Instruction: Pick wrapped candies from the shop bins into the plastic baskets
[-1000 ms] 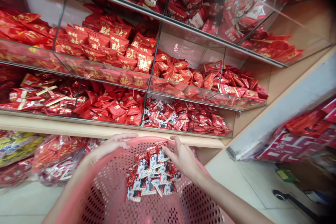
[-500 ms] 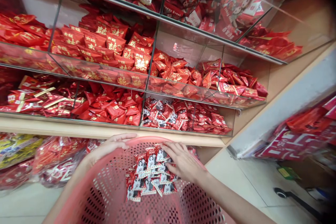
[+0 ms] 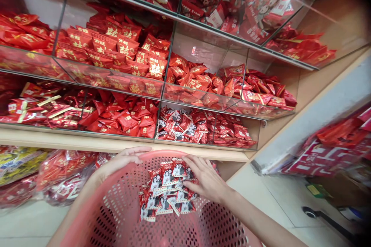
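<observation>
A pink perforated plastic basket (image 3: 121, 216) fills the lower middle of the view. My left hand (image 3: 124, 159) curls over its far rim, gripping it. Inside lies a pile of small red-and-white candy packets (image 3: 165, 195) printed with figures. My right hand (image 3: 204, 179) rests on the right side of that pile, fingers bent down onto the packets; whether it grips any I cannot tell. Directly above the basket is a clear bin holding the same kind of packets (image 3: 199, 125).
Tiered clear acrylic bins (image 3: 162, 92) of red wrapped sweets cover the shelf in front. A wooden shelf edge (image 3: 87, 142) runs just beyond the basket. Bagged goods (image 3: 58, 177) sit below left. A pale tiled floor and red boxes (image 3: 333, 150) lie to the right.
My right hand dropped from above the pile onto the packets and has shifted slightly across them. My left hand and the basket stayed where they were.
</observation>
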A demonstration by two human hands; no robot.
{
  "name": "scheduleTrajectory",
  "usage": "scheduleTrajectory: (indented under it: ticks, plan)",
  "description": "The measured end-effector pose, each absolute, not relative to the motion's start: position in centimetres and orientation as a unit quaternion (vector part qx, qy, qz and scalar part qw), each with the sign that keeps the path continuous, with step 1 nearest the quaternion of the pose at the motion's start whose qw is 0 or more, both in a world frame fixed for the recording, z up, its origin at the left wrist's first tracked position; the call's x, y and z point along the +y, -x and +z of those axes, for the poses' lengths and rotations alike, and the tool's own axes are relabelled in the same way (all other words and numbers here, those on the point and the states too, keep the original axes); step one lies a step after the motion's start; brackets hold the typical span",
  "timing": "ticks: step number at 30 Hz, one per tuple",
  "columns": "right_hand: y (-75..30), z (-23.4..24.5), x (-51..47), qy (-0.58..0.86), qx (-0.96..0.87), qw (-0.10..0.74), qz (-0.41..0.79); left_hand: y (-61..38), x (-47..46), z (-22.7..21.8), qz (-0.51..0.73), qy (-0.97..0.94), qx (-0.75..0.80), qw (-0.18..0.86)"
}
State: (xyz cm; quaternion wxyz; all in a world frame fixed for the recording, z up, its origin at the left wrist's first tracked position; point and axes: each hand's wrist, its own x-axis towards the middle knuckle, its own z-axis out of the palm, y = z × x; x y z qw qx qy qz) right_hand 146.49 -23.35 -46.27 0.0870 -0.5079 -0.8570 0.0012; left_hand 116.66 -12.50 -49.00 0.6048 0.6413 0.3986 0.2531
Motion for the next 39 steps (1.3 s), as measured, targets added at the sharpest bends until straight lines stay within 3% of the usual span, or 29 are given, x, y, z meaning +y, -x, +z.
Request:
scheduleTrajectory:
  ticks: [7,15,24,32,39]
  plan:
    - [-147.6,-45.1,-23.7,0.507,-0.855,0.113,-0.010,-116.9,-12.7,-48.8,0.263,-0.636,0.407,0.600]
    - [-143.9,-41.6,-17.8,0.559,-0.778,0.282,-0.059,-116.8,-12.6,-48.9,0.259,-0.616,0.396,0.629]
    - [-140.8,-41.3,-13.8,0.683,-0.695,0.216,0.060,-116.7,-12.7,-49.1,0.258,-0.610,0.389,0.640]
    - [-141.5,-42.0,-12.9,0.667,-0.667,0.297,0.151,-116.9,-13.1,-48.4,0.259,-0.619,0.403,0.622]
    - [-142.6,-40.0,-15.4,0.563,-0.738,0.373,0.018,-116.9,-13.2,-48.3,0.267,-0.602,0.406,0.634]
